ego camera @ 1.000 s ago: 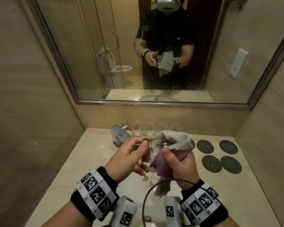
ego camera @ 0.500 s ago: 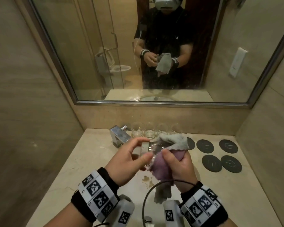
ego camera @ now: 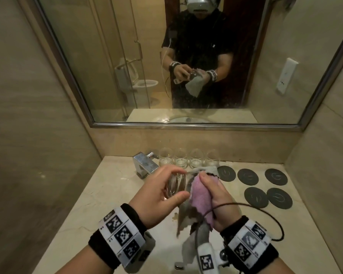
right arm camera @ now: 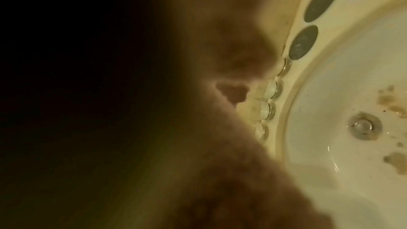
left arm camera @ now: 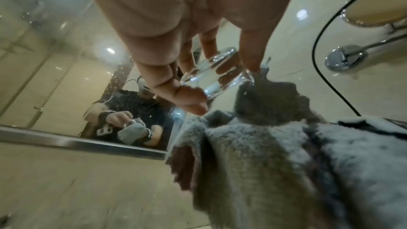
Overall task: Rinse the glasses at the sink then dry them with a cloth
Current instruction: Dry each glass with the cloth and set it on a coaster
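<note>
Dim warm light; wide-angle bending at edges; right wrist view mostly dark, blurred.

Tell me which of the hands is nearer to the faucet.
Left. The left hand holds the glass just in front of the faucet; the right hand, gripping the cloth, sits farther off to the faucet's right.

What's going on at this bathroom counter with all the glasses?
A person is drying a glass over the sink. The left hand holds the glass on its side, fingers round it, while the right hand grips a grey and pink cloth against its open end. Four more glasses stand in a row by the wall, next to the tap. Five dark round coasters lie empty on the countertop to the right.
</note>
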`<state>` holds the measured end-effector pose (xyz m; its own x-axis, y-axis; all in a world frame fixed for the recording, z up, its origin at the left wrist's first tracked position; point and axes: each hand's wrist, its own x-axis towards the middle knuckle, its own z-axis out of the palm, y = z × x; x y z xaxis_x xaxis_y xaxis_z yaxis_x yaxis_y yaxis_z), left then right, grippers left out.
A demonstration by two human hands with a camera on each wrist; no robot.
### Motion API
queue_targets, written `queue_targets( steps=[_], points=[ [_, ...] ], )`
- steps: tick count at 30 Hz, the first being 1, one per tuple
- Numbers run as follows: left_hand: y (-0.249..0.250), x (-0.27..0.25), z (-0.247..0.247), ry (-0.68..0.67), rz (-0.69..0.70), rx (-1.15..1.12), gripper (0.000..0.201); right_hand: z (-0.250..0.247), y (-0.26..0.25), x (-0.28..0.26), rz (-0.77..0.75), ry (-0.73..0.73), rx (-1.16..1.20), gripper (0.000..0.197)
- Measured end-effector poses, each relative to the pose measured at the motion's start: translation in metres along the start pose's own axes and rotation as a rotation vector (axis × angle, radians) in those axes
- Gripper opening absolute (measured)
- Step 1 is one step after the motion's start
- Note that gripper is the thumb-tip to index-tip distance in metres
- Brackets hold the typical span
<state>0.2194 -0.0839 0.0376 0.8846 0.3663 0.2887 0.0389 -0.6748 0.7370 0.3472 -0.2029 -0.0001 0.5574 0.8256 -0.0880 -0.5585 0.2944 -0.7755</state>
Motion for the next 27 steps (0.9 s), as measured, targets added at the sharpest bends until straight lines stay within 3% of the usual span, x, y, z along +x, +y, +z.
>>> queue_targets(
  steps=[2, 5, 6, 8, 11, 13, 14, 16, 17, 19, 21, 23, 25, 27],
  points=[
    [0.002, 0.000, 0.002, -0.002, -0.087, -0.094, 0.043, -0.003, 0.000, -0.002, -0.021, 0.023, -0.096, 0.068],
    [0.010, 0.006, 0.005, 0.009, -0.445, -0.543, 0.039, -0.001, -0.006, -0.010, -0.302, 0.052, -0.534, 0.041],
    [0.011, 0.007, 0.004, 0.016, -0.476, -0.562, 0.034, 0.002, -0.006, -0.013, -0.352, 0.032, -0.581, 0.035],
    [0.014, 0.004, 0.002, 0.007, -0.350, -0.447, 0.029, 0.005, -0.005, -0.013, -0.331, 0.047, -0.479, 0.037],
    [0.012, 0.000, -0.005, -0.036, -0.098, -0.101, 0.039, 0.007, -0.003, -0.003, -0.002, 0.021, -0.042, 0.057],
    [0.010, 0.000, -0.005, -0.052, -0.150, -0.159, 0.041, 0.008, -0.004, -0.006, 0.055, 0.032, -0.009, 0.068],
    [0.012, 0.001, -0.005, -0.045, -0.257, -0.285, 0.040, 0.008, -0.005, -0.009, 0.004, 0.032, -0.117, 0.070],
    [0.013, 0.005, -0.004, 0.013, -0.474, -0.556, 0.037, 0.009, -0.006, -0.015, -0.179, 0.078, -0.399, 0.052],
    [0.012, 0.006, -0.005, 0.038, -0.512, -0.595, 0.035, 0.011, -0.007, -0.018, -0.227, 0.076, -0.455, 0.047],
    [0.013, 0.003, -0.008, 0.038, -0.401, -0.494, 0.034, 0.009, -0.003, -0.016, -0.201, 0.067, -0.431, 0.058],
    [0.017, -0.002, -0.010, -0.013, -0.166, -0.260, 0.040, 0.011, -0.003, -0.011, -0.002, 0.028, -0.106, 0.075],
    [0.018, -0.004, -0.011, -0.013, -0.046, -0.092, 0.047, 0.014, -0.004, -0.013, 0.168, -0.014, 0.116, 0.070],
    [0.020, -0.001, -0.012, -0.006, -0.121, -0.199, 0.044, 0.014, -0.008, -0.015, 0.132, -0.052, 0.104, 0.064],
    [0.022, 0.001, -0.012, -0.009, -0.309, -0.429, 0.038, 0.013, -0.009, -0.019, -0.090, 0.024, -0.267, 0.050]
  ],
)
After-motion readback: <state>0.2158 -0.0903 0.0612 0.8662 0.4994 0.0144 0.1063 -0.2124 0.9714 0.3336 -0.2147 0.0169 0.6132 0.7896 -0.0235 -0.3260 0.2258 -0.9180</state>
